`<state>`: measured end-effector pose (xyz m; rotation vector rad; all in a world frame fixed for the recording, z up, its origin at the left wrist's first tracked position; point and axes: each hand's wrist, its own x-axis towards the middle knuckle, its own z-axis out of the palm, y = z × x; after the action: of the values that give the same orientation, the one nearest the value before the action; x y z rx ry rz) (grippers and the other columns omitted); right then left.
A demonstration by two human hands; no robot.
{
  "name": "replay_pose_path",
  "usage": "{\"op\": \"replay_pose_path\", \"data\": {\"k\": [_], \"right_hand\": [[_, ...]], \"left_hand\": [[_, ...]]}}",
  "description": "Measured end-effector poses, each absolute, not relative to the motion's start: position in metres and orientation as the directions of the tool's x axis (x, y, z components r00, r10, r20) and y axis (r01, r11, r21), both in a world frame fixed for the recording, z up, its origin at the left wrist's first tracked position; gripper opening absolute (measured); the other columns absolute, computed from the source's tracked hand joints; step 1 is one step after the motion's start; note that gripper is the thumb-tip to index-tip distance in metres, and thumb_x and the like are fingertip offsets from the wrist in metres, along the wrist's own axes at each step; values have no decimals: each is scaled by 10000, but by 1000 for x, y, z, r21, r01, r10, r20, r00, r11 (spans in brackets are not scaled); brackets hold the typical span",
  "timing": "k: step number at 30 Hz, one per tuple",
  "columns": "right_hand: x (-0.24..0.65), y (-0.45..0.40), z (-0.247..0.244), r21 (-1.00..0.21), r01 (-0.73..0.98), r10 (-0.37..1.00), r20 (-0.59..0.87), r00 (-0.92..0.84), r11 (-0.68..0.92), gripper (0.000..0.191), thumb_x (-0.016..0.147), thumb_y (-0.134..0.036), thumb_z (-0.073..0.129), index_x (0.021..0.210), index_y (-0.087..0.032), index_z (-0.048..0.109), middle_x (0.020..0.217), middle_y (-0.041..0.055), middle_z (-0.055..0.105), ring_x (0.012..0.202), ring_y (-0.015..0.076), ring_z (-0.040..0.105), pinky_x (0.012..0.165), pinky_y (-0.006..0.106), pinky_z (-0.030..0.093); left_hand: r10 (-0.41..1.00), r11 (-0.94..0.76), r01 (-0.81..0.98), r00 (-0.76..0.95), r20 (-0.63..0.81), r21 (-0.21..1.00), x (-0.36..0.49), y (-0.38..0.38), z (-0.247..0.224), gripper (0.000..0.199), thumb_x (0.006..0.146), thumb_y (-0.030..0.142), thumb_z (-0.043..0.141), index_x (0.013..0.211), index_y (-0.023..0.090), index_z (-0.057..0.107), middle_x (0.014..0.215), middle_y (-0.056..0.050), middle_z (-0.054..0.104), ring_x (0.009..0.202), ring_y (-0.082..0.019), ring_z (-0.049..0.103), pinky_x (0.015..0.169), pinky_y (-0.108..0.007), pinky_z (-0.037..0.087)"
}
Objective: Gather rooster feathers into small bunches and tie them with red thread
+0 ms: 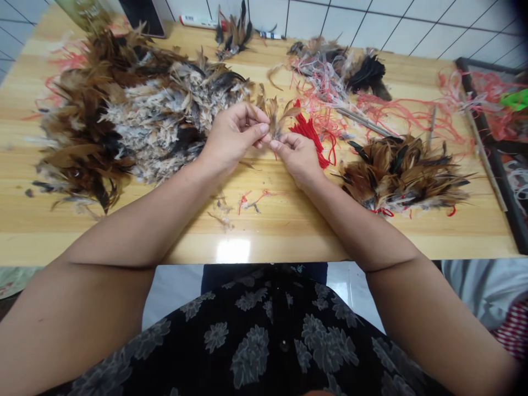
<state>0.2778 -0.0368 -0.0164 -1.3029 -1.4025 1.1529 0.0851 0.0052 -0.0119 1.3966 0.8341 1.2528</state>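
Note:
My left hand [241, 131] and my right hand [297, 157] meet above the middle of the wooden table. Between them stands a small bunch of brown feathers [275, 116], tips upward. The left thumb and fingers pinch a feather near the bunch, while the right thumb and forefinger close on its lower end. Just behind the right hand lies a bundle of red strings [307, 129]. A large heap of brown and whitish feathers [152, 110] spreads to the left. To the right rests a pile of brown feather bunches [404, 173] with red ties at their base.
Tangled pink and white strips [325, 77] and dark feathers [367, 74] lie at the back. A dark-framed tray [489, 137] stands at the right edge. A red-and-white marker [202, 22] and a dark phone-like slab [142, 16] are by the tiled wall. Red thread scraps [243, 202] lie in front.

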Motion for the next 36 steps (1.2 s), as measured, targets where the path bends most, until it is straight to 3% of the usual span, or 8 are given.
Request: {"op": "replay_pose_path", "data": {"k": [3, 9, 13, 20, 26, 32, 36], "right_hand": [[278, -37, -17, -979, 200, 998, 14, -60, 25, 783, 999, -832, 1018, 785, -262, 524, 744, -57, 439, 782, 138, 378, 754, 319, 326], [277, -37, -16, -978, 209, 1000, 21, -9, 23, 800, 988, -831, 1027, 802, -284, 474, 742, -64, 395, 780, 148, 391, 754, 325, 353], [278, -38, -16, -973, 229, 999, 38, -19, 41, 808, 988, -877, 996, 801, -284, 481, 748, -60, 384, 798, 155, 411, 766, 327, 372], [279, -36, -20, -972, 232, 999, 35, -3, 35, 735, 1030, -767, 1009, 845, -286, 485, 780, -57, 387, 826, 164, 459, 781, 330, 385], [280, -37, -18, -967, 246, 998, 54, -46, 63, 760, 1010, -829, 1003, 816, -280, 515, 760, -59, 414, 795, 153, 415, 773, 338, 366], [281, -36, -22, -956, 273, 992, 80, -93, 103, 736, 1025, -820, 992, 811, -273, 547, 747, -56, 443, 780, 150, 409, 755, 344, 341], [282, -34, -24, -953, 284, 992, 85, -89, 107, 706, 1040, -768, 993, 820, -271, 542, 758, -60, 463, 786, 147, 436, 764, 341, 340]], "left_hand": [[946, -211, -96, 229, 228, 973, 84, 0, -6, 404, 1005, 310, 1124, 973, 270, 723, 846, 7, 758, 868, -240, 848, 770, -358, 705], [938, -228, -101, 246, 246, 969, 83, 4, -10, 507, 958, 436, 1195, 1008, 280, 715, 843, 23, 746, 843, -222, 790, 768, -376, 665], [928, -242, -98, 266, 260, 965, 84, 4, -10, 480, 998, 469, 1156, 1049, 292, 713, 849, 30, 743, 886, -226, 794, 809, -395, 657], [920, -258, -176, 255, 297, 950, 84, 15, -18, 643, 842, 609, 1272, 983, 298, 727, 792, 26, 727, 770, -215, 735, 717, -416, 641], [936, -210, -99, 265, 230, 973, 84, 8, -16, 488, 986, 498, 1180, 1042, 286, 744, 853, 7, 745, 891, -245, 762, 845, -446, 666], [927, -203, -171, 285, 245, 964, 87, 12, -20, 551, 863, 496, 1242, 982, 289, 745, 788, 37, 712, 760, -202, 676, 752, -409, 638], [951, -121, -222, 253, 177, 968, 87, 5, -11, 525, 890, 267, 1229, 1037, 244, 725, 822, 58, 757, 766, -171, 780, 729, -301, 655]]}}
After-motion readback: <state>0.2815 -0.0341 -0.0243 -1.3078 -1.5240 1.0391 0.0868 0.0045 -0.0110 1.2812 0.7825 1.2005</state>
